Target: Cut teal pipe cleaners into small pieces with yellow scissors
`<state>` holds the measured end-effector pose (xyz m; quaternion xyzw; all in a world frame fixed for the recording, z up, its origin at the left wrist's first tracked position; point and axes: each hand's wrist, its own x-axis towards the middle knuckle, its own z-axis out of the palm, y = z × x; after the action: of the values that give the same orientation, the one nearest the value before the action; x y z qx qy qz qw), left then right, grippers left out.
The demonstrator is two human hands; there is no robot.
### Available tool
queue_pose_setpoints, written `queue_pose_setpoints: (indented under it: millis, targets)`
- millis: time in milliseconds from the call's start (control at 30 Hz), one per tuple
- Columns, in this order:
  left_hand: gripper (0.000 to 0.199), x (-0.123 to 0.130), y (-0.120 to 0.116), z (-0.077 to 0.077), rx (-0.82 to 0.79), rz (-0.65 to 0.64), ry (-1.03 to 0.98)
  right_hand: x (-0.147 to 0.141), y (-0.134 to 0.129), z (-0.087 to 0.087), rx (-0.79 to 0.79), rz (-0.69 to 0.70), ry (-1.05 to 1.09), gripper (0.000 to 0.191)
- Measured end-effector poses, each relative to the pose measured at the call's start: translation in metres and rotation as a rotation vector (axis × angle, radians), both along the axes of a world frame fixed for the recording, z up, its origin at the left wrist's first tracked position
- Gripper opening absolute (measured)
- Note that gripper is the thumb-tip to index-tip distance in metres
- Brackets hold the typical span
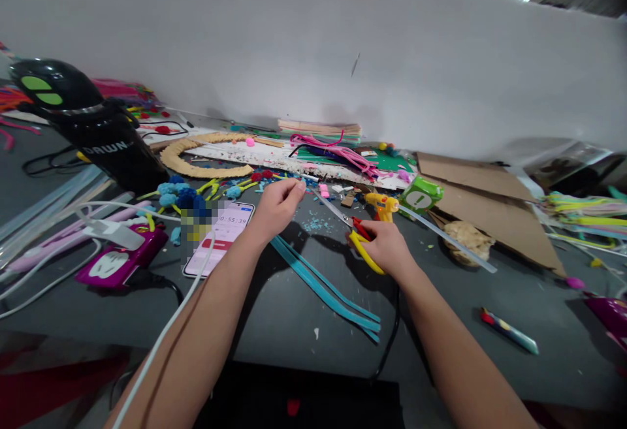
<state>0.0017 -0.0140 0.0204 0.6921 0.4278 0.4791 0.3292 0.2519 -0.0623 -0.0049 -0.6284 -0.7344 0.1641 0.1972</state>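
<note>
My left hand (pixel 281 207) is closed in a pinch, with a bit of blue at its fingertips. Light blue strips (pixel 318 285) trail from under that hand toward the table's front. My right hand (pixel 389 246) grips scissors (pixel 362 236) by their red and yellow handles. The blades point up and left toward my left fingertips, a short way apart from them; I cannot make out how far they are spread. Tiny blue clippings (pixel 318 223) lie scattered between the hands. Beside my left forearm lies a phone (pixel 228 236) showing a timer.
Behind my right hand are a yellow glue gun (pixel 382 204) with a glue stick, a green packet (pixel 424 194) and cardboard (pixel 490 213). A black bottle (pixel 102 135) and a purple power strip (pixel 122 256) stand left. A lighter (pixel 509 331) lies right. A white cable crosses my left forearm.
</note>
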Motion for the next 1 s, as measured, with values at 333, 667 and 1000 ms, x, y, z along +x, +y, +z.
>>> queue_pose_setpoints:
  millis: [333, 667, 1000]
  targets:
    - [0.04, 0.0008, -0.0002, -0.0007, 0.0, 0.006, -0.002, -0.0016, -0.0015, 0.0024, -0.022, -0.007, 0.019, 0.026]
    - [0.039, 0.0002, 0.0, -0.0012, -0.014, 0.002, -0.005, -0.0011, -0.001, 0.0028, -0.033, -0.025, -0.001, 0.027]
    - [0.039, 0.0, 0.0006, -0.0022, -0.007, -0.002, -0.011, -0.0015, -0.0008, 0.0, -0.038, 0.005, 0.039, 0.029]
